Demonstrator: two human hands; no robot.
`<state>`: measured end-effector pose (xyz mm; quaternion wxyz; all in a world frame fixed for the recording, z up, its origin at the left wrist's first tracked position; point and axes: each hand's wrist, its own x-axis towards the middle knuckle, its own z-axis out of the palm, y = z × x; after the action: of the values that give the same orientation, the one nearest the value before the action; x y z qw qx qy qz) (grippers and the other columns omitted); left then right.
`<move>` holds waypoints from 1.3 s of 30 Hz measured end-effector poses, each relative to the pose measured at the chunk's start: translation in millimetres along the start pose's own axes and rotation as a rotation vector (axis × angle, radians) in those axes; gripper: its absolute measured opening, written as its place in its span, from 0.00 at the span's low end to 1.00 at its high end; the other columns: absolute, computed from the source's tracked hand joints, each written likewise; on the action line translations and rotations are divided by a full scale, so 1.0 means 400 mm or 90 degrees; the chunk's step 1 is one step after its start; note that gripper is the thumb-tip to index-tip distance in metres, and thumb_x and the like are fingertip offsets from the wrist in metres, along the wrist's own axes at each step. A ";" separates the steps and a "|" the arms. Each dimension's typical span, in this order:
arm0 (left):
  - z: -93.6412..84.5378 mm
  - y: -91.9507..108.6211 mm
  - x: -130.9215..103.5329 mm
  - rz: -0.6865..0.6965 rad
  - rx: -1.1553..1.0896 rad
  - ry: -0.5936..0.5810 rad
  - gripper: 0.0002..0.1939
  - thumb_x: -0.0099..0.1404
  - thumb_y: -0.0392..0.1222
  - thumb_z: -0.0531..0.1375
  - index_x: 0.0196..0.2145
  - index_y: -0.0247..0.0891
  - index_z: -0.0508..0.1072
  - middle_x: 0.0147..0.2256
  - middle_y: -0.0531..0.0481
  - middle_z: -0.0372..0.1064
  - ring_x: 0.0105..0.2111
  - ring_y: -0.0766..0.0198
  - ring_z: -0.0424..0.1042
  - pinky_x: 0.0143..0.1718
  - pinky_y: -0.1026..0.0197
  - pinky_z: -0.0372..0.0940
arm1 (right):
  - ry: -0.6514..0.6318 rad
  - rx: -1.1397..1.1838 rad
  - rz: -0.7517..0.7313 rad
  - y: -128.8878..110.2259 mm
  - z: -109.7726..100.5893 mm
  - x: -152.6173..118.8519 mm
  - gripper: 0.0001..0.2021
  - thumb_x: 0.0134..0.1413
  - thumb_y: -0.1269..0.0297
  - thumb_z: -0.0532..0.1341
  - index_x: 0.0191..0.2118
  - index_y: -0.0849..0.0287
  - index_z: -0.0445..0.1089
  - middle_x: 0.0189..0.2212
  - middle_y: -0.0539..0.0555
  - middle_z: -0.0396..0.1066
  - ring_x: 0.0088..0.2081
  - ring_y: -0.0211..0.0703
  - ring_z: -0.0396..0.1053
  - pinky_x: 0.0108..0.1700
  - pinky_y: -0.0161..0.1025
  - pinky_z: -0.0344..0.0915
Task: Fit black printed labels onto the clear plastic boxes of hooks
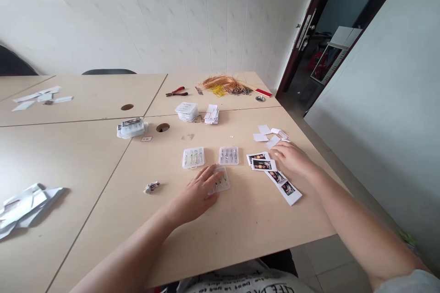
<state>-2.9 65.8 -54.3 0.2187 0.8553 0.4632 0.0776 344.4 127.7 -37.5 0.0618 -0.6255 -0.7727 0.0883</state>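
Note:
My left hand (pixel 196 196) rests with fingers spread over the left part of a clear plastic box (pixel 223 180) holding small items. Two similar boxes lie just beyond it, one with yellowish pieces (pixel 193 158) and one with darker pieces (pixel 228 155). On the right, my right hand (pixel 291 156) reaches to the near edge of some small white cards (pixel 274 141); its fingers are bent, and whether they hold a card is hidden. Black printed cards (pixel 264 165) on white paper lie between my hands, nearer the right one.
Stacked boxes (pixel 187 111) and a pile of cards (pixel 211 114) stand farther back, before pliers (pixel 177 92) and orange strands (pixel 223 83). More boxes (pixel 131 127), a crumpled scrap (pixel 151 187) and white packets (pixel 25 206) lie left. Two round holes pierce the tabletop (pixel 113 219).

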 end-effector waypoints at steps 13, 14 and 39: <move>-0.015 0.013 -0.007 -0.002 -0.006 -0.021 0.28 0.68 0.34 0.54 0.66 0.37 0.63 0.70 0.34 0.52 0.70 0.42 0.54 0.64 0.42 0.63 | -0.012 -0.036 -0.068 -0.039 0.007 0.164 0.14 0.67 0.59 0.62 0.54 0.57 0.71 0.55 0.58 0.71 0.52 0.49 0.72 0.54 0.53 0.71; -0.016 0.013 -0.006 -0.002 -0.007 -0.022 0.28 0.68 0.34 0.55 0.66 0.37 0.63 0.70 0.33 0.52 0.70 0.42 0.53 0.64 0.42 0.63 | -0.004 -0.020 -0.060 -0.043 0.014 0.170 0.14 0.67 0.59 0.62 0.54 0.57 0.71 0.55 0.58 0.72 0.51 0.48 0.73 0.53 0.52 0.72; -0.036 0.129 0.032 -0.209 -0.951 0.226 0.28 0.52 0.59 0.73 0.43 0.37 0.77 0.40 0.45 0.80 0.42 0.54 0.78 0.48 0.53 0.73 | -0.011 0.500 -0.130 -0.369 0.020 -0.010 0.12 0.68 0.59 0.59 0.50 0.59 0.73 0.39 0.54 0.79 0.40 0.43 0.77 0.45 0.44 0.74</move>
<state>38.5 56.1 -19.3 0.6674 0.3769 0.4367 0.4709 202.6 93.4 -13.8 0.2982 -0.4737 -0.7387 0.3755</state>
